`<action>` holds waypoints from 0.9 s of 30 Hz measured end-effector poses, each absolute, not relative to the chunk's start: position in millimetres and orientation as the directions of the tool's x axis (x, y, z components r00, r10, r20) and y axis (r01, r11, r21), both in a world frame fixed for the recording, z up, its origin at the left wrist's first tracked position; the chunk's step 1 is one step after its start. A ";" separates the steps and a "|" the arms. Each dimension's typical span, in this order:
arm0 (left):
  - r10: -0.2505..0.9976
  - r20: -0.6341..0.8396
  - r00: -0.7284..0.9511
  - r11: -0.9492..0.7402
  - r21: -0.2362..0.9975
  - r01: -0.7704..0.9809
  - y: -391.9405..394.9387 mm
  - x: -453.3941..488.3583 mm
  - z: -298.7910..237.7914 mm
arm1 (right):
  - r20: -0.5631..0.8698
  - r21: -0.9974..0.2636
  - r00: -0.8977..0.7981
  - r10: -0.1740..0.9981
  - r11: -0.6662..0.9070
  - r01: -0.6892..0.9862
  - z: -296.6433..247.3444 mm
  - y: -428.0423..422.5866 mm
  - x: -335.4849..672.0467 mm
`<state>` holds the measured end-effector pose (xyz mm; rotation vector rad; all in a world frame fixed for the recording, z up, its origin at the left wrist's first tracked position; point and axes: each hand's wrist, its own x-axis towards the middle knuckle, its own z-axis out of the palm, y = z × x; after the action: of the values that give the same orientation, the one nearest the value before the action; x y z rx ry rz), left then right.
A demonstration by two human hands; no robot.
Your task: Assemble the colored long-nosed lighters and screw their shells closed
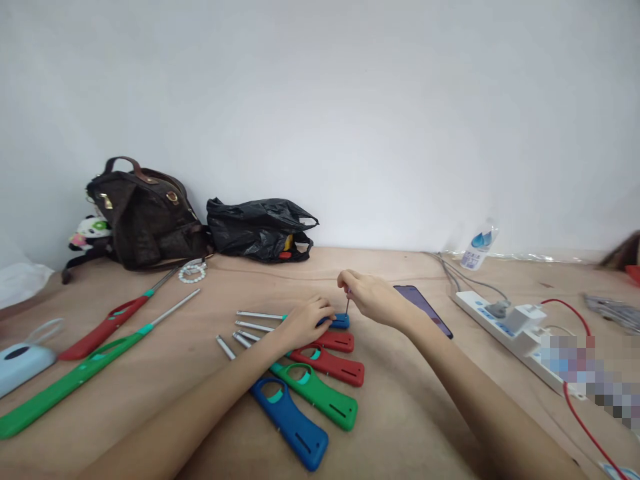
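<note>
My left hand (306, 324) is closed on the handle of the farthest blue gas lighter (341, 322), pressing it against the table. In a pinch, my right hand (369, 296) holds a thin screwdriver (347, 307) upright; its tip meets the end of that handle. My fingers hide most of the screwdriver's grip. Nearer to me lie a red lighter (340, 342), a second red lighter (345, 368), a green lighter (330, 400) and a blue lighter (295, 430), fanned out with metal tubes pointing left. My left forearm covers parts of them.
At left lie a long red lighter (107, 328), a long green lighter (85, 370) and a light-blue device (25, 367). A dark backpack (145, 217), black plastic bag (250, 230) and bead bracelet (192, 272) are behind. Right: a phone (425, 310), power strip (490, 327) with cables, and bottle (479, 248).
</note>
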<state>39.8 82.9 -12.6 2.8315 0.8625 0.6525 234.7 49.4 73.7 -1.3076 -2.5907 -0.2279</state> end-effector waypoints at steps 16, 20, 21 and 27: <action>0.554 0.370 0.746 -0.832 0.225 0.507 81.7 39.7 -10.9 | 0.242 0.149 -0.417 0.876 0.391 0.908 76.0 51.9 231.5; 0.548 0.373 0.748 -0.836 0.227 0.499 82.8 39.3 -12.6 | 0.297 0.008 -0.538 0.789 0.561 0.828 75.1 52.1 236.9; 0.547 0.372 0.750 -0.837 0.226 0.499 82.9 39.2 -12.9 | 0.305 -0.044 -0.566 0.766 0.605 0.795 74.4 52.4 237.5; 0.548 0.366 0.752 -0.836 0.215 0.505 82.6 39.1 -12.3 | 0.333 0.029 -0.436 0.836 0.453 0.891 66.5 58.7 231.1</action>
<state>39.1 82.6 -12.3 2.8437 0.8570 0.6436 231.1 58.7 66.5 -1.4853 -2.4358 -0.2912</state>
